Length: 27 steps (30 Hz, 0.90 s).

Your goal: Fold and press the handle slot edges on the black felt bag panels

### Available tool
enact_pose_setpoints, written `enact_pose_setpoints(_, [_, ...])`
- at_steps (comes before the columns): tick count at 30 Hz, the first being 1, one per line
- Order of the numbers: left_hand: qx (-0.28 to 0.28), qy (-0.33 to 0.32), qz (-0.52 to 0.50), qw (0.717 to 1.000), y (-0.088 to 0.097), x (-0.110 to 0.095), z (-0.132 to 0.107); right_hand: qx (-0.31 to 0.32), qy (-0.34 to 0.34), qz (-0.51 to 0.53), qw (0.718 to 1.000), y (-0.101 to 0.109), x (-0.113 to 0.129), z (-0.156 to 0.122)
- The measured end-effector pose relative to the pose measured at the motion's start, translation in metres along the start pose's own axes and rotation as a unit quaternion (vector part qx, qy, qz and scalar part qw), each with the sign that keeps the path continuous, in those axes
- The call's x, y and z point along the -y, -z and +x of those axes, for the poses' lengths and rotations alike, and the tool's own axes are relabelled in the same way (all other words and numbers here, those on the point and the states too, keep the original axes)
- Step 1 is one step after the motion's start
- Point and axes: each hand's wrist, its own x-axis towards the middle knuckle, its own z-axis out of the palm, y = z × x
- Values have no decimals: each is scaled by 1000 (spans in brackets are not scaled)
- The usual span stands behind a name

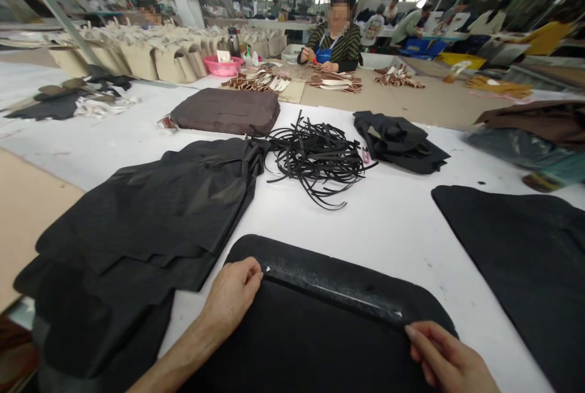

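The broad white table [393,222] carries everything here, and its smooth top could let the work slide if the two sides are pulled unevenly. On it, nearest the person, lies the large black rounded fabric panel [338,283], with a flat black piece [320,344] laid over it so that a narrow glossy strip [329,288] shows along the top edge. The heap of black cloth pieces [150,228] just beside the left could snag or drag in. The tangle of thin black straps [315,158] lies well apart. The left hand [233,298] pinches the strip's left end, its grip pressed together; the right hand [445,359] pinches the right end likewise. A skewed pull would likely set the edge crooked or wrinkled.
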Motion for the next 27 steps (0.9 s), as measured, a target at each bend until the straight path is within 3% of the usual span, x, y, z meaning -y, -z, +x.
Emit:
enact_pose_setpoints(10, [-15, -4, 87, 996, -7, 7, 10, -42, -2, -34, 999, -5, 19, -6])
enact_pose_setpoints(20, [10, -17, 142, 990, -7, 7, 12, -69, 7, -9, 998, -5, 31, -9])
enact_pose_setpoints(27, [45, -33, 105, 993, -1, 5, 14, -46, 15, 36, 998, -1, 37, -11])
